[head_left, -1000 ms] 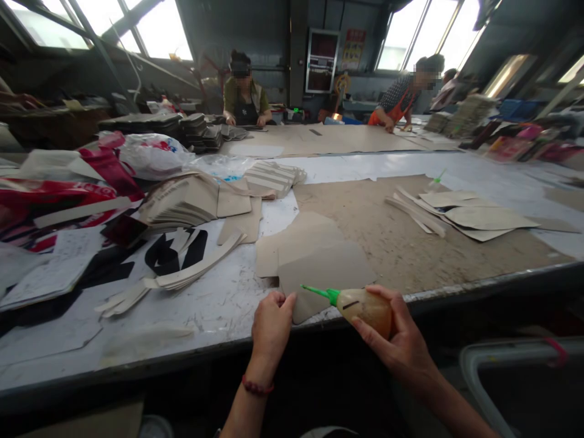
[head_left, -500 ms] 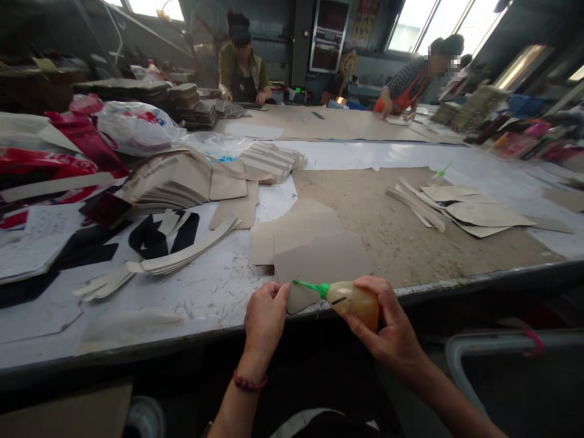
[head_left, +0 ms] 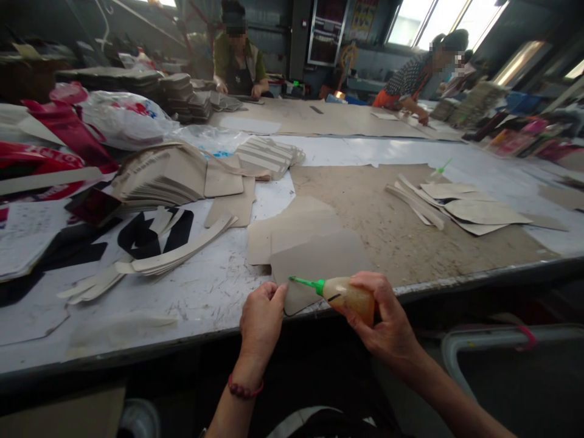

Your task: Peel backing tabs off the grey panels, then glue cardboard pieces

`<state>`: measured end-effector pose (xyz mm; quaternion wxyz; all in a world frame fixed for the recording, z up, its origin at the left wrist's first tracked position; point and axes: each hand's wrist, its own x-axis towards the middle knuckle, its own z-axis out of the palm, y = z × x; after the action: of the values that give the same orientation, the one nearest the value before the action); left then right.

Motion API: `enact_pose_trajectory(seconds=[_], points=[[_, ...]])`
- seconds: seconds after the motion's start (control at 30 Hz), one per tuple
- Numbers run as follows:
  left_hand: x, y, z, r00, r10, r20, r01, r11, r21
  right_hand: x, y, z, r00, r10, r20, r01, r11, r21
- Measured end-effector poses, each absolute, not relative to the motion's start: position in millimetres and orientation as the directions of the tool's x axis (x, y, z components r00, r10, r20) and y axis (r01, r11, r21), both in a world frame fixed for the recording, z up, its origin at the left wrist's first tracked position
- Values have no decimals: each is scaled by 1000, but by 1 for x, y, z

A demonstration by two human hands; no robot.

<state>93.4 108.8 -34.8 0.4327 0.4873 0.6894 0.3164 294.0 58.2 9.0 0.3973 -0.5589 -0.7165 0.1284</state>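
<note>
My right hand (head_left: 381,316) is closed around a small glue bottle (head_left: 349,295) filled with amber liquid. Its green nozzle (head_left: 305,283) points left and rests at the near edge of a grey card piece (head_left: 319,258) on the table's front edge. My left hand (head_left: 261,319) is closed, pinching the lower left corner of that same card piece. More flat card pieces (head_left: 292,228) lie under and behind it.
A stack of cut card shapes (head_left: 159,179) and curved strips (head_left: 173,252) lie to the left, with red and white bags (head_left: 68,131) beyond. More card pieces (head_left: 460,210) lie right. Two people work at the table's far end. A metal rail (head_left: 493,337) stands lower right.
The view has tilted slightly downward and both hands have shifted a little left and up in the frame. The glue bottle's nozzle stays on the card piece's near edge.
</note>
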Motion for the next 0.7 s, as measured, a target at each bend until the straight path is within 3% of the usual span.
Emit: enact_pose_trajectory(seconds=[0.33,0.7], points=[[93,108,-36,-135,944,-302,414,331,848,302,58,17,-37,903,428,739,313,-597],[92,108,-33,-130,947,-292,432,320,843,292,63,26,-162,903,398,703,389,-596]])
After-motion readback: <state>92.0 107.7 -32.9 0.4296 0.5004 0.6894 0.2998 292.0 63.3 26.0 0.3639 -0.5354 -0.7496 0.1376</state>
